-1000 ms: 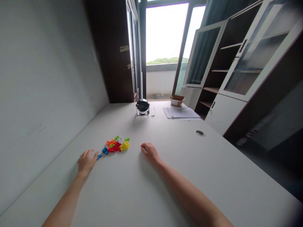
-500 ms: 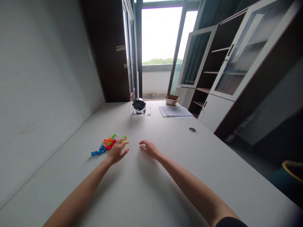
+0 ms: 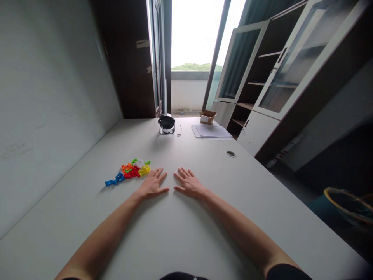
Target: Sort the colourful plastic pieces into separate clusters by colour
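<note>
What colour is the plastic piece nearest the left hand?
The plastic piece beside the left hand is yellow; it shows best in the head view.

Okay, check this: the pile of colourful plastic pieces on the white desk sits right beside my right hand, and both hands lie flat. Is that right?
Not quite: the head view shows the pile of colourful plastic pieces beside the left hand, not the right hand. Both hands do lie flat on the white desk.

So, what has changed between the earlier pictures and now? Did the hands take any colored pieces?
The left hand moved rightward from the blue end of the colored plastic pieces and now lies flat, fingers spread, on the table beside them. The right hand opened flat, nearly in place. Neither took anything. The pieces look unchanged.
</note>
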### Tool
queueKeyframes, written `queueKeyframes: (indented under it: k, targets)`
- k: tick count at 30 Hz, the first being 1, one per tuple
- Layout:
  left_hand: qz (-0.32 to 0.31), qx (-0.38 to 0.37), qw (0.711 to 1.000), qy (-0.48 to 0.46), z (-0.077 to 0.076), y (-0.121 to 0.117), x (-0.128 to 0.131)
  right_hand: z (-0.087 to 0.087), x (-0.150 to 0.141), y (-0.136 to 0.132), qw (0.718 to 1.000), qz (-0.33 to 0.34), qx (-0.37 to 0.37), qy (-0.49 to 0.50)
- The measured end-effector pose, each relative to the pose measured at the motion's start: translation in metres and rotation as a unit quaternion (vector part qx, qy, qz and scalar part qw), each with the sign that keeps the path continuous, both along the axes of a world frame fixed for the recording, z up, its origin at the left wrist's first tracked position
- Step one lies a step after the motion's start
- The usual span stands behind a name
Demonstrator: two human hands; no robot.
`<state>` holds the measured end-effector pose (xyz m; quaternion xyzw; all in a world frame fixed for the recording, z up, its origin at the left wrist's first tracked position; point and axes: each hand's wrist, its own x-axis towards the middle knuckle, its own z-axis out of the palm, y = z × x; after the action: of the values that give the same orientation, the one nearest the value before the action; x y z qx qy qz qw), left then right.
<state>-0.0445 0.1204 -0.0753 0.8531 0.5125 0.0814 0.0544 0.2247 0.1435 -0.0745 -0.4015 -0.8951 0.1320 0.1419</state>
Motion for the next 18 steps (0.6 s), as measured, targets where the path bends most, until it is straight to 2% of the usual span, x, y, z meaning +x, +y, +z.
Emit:
queueKeyframes:
  k: [13,18]
  targets:
    - [-0.028,-0.040,0.998,0.029,0.010,0.001,0.004,-0.004,-0.002,-0.003,1.000,0.004,-0.016,-0.010]
    - [-0.018,-0.043,0.999,0.027,0.010,0.001,0.007,0.002,-0.004,-0.008,0.998,0.000,-0.013,-0.068]
